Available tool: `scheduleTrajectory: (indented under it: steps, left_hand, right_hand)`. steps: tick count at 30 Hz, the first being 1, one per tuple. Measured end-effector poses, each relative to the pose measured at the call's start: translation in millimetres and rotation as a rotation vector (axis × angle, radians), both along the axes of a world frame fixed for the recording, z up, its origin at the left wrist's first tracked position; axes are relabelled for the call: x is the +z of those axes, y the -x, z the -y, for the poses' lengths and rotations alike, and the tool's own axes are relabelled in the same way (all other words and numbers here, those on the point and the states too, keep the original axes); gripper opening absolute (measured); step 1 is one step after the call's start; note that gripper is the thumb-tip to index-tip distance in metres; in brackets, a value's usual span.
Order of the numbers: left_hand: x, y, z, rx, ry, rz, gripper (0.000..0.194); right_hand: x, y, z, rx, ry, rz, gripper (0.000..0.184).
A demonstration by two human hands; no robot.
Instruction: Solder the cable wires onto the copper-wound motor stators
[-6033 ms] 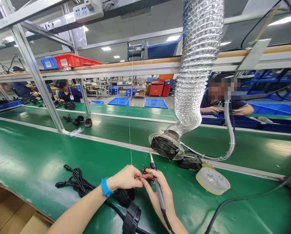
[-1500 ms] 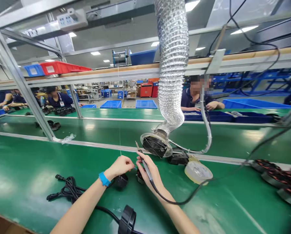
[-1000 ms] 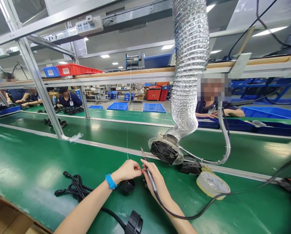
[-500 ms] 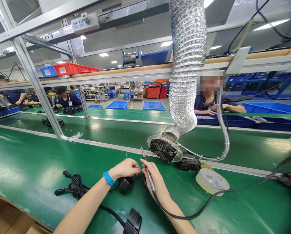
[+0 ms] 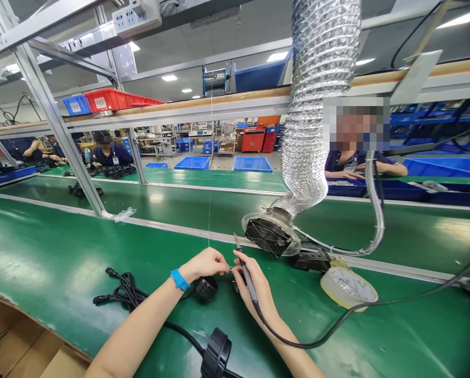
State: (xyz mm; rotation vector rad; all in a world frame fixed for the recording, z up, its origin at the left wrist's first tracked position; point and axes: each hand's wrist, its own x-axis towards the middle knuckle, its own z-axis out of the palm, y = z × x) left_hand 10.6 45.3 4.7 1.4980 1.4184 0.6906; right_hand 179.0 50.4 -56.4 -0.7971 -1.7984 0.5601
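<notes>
My right hand (image 5: 254, 286) is wrapped round a soldering iron (image 5: 246, 268), whose tip points up and away from me and whose black cord (image 5: 337, 325) trails off to the right. My left hand (image 5: 205, 262), with a blue wristband (image 5: 179, 279), is pinched at a thin solder wire (image 5: 210, 173) that hangs down from a spool (image 5: 216, 80) on the shelf. The fingertips of both hands meet over a small part that I cannot make out. A round black part (image 5: 206, 287) lies just under my left hand.
A fume fan (image 5: 268, 235) on a silver duct (image 5: 311, 110) stands behind my hands, a tape roll (image 5: 348, 289) to its right. A black cable bundle (image 5: 124, 291) and a black plug (image 5: 216, 354) lie near me. Other people work across the green belts.
My hands have stayed together over the same spot with the iron held the same way. Only the camera view has shifted a little.
</notes>
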Motion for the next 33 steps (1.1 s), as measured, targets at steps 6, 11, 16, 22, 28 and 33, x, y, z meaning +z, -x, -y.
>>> scheduleTrajectory:
  steps: [6,11,16,22,28,33]
  left_hand:
    - [1.8,2.3,2.5,-0.018,-0.012,-0.017,0.019]
    - [1.4,4.3,1.7,-0.045,-0.002,-0.049,0.024]
    - [6.9,2.0,2.9,-0.082,0.037,-0.074,0.026]
    - [9.8,-0.7,3.8,-0.089,0.044,-0.116,0.029]
    - [4.8,1.7,0.5,-0.091,0.065,-0.094,0.032]
    - [6.2,1.7,1.0,-0.102,0.070,-0.092,0.032]
  right_hand:
    - [0.5,-2.5,3.9,0.025,0.153,-0.080,0.040]
    - [-0.3,-0.9,1.6,-0.011,0.166,-0.124,0.042]
    - [-0.2,-0.4,-0.9,-0.024,0.180,-0.148,0.044]
    - [14.6,-6.0,7.2,-0.072,0.212,-0.220,0.031]
    - [26.8,-19.1,16.6,-0.271,0.110,-0.276,0.028]
    - [26.7,-22.6,23.0,-0.263,0.043,-0.274,0.030]
